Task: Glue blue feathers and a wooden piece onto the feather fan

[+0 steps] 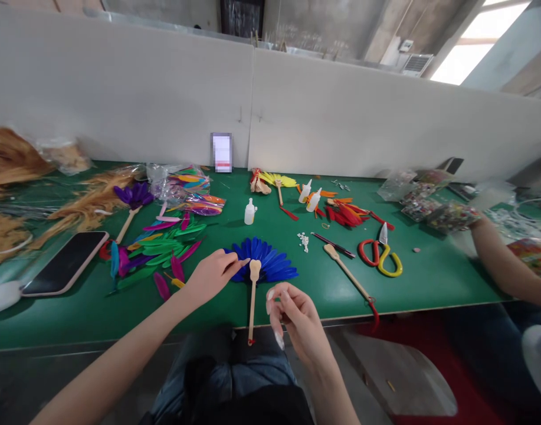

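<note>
A blue feather fan with a pale wooden head and stick lies in front of me, its stick reaching past the table edge. My left hand is at the fan's left side. Its index finger is stretched out, the tip at the wooden head, while the other fingers curl. To the right of the stick is my right hand, palm turned up, fingers loosely bent and apart, with nothing visible in them. Small white bits lie beyond the fan, near dark tweezers. A bare wooden stick with a red cord is further right.
Scissors with red and yellow handles lie at right. White bottles stand behind the fan. Loose colored feathers, a purple feather fan and a phone are on the left. Another person's arm reaches in from the right.
</note>
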Demonstrator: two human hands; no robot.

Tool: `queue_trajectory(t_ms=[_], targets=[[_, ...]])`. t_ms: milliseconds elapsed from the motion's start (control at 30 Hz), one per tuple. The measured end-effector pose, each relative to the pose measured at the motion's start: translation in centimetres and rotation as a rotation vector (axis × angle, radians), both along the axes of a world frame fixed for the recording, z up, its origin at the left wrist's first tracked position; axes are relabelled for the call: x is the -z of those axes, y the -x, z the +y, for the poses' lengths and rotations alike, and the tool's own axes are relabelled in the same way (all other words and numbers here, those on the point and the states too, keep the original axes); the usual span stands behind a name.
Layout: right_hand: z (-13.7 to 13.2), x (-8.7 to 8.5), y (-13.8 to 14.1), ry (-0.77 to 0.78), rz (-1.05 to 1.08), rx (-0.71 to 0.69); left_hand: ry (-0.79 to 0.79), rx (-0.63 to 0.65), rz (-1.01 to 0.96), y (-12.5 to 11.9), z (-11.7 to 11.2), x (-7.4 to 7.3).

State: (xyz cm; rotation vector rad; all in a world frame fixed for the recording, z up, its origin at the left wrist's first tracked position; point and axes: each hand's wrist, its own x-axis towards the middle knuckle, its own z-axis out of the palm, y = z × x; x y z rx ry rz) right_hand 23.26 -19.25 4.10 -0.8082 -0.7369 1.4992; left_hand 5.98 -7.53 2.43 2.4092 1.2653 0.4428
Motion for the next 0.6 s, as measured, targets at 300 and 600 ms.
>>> queue_trajectory(t_ms=[300,600], targets=[[-0.15,0.27,-0.10,-0.008,-0.005,0.004,0.020,-0.008,-0.012,-0.17,0.07,-0.62],[-0.11,0.43,-0.12,0.001,0.037,-0.035,0.018,-0.002,-0.024,-0.20,-0.09,-0.45]])
